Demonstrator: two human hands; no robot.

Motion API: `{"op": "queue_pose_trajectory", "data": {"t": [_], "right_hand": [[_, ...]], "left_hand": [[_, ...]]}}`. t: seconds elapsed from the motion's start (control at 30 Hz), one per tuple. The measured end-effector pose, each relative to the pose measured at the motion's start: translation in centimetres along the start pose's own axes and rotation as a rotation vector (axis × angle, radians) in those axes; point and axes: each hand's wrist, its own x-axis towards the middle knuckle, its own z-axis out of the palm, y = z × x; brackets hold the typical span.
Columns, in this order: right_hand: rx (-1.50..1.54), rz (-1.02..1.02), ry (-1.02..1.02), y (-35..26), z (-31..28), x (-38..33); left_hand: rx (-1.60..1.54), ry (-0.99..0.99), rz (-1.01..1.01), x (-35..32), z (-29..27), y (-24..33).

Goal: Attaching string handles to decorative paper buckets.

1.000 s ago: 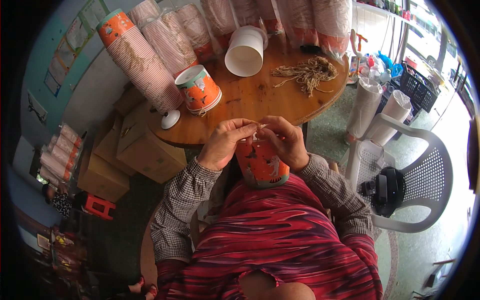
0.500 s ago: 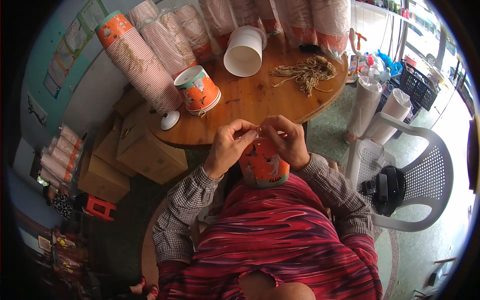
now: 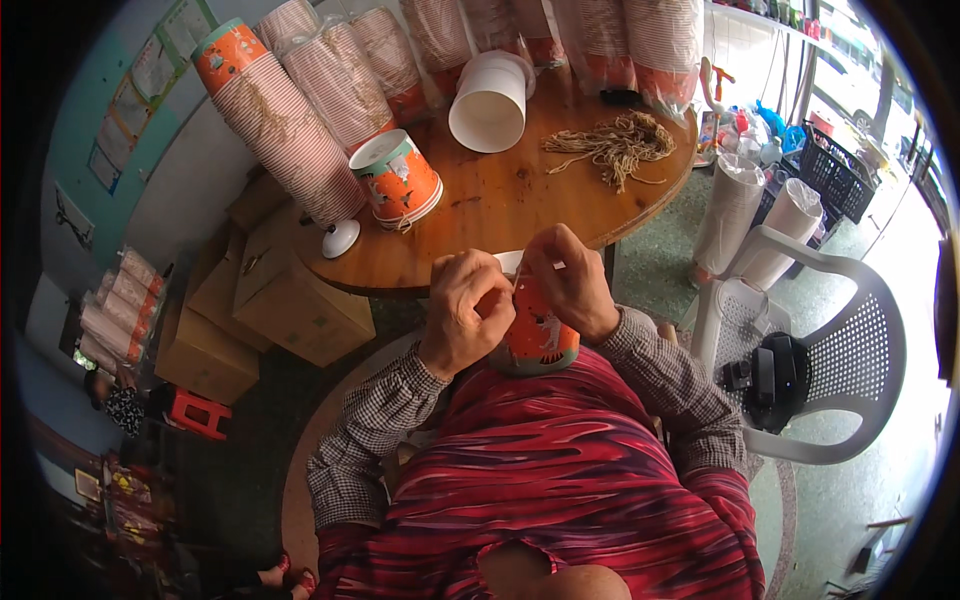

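Observation:
An orange paper bucket (image 3: 541,340) with a dark green base band and printed white figures rests upright on my lap, just off the table edge. At its upper left side, my left hand (image 3: 468,313) is closed, thumb and fingers curled together. My right hand (image 3: 572,285) pinches at the upper right of the bucket, by the rim. Whatever is between the fingertips of either hand is too small to make out. A sliver of white rim shows between the hands; they hide most of the rest of it.
On the round wooden table (image 3: 540,205) are a bundle of tan strings (image 3: 622,143), a white bucket on its side (image 3: 488,110), short stacked orange buckets (image 3: 400,185) and tall bucket stacks (image 3: 285,125). Cardboard boxes (image 3: 300,300) stand left, a plastic chair (image 3: 860,340) right.
My left hand has turned and its fingers have curled in, lying a little apart from the right fingertips. The white rim now shows between the hands. The bucket stays on my lap.

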Motion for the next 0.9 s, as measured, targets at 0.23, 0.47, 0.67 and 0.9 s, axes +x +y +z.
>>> {"op": "queue_pose_trajectory", "data": {"t": [0.23, 0.47, 0.67, 0.9], "right_hand": [[-0.006, -0.002, 0.029, 0.9, -0.1, 0.3], [-0.011, -0.068, 0.02, -0.3, 0.0, -0.3], [-0.11, -0.065, -0.027, -0.5, -0.1, -0.4], [-0.107, -0.075, -0.142, -1.5, -0.5, -0.3]], "left_hand": [[-0.189, -0.044, -0.092, -0.9, 0.7, -1.1], [-0.393, -0.01, -0.331, -0.1, 0.6, -1.3], [-0.128, 0.008, -0.134, 0.0, 1.5, -1.7], [0.107, 0.104, 0.027, -0.1, 1.6, -1.3]]}}
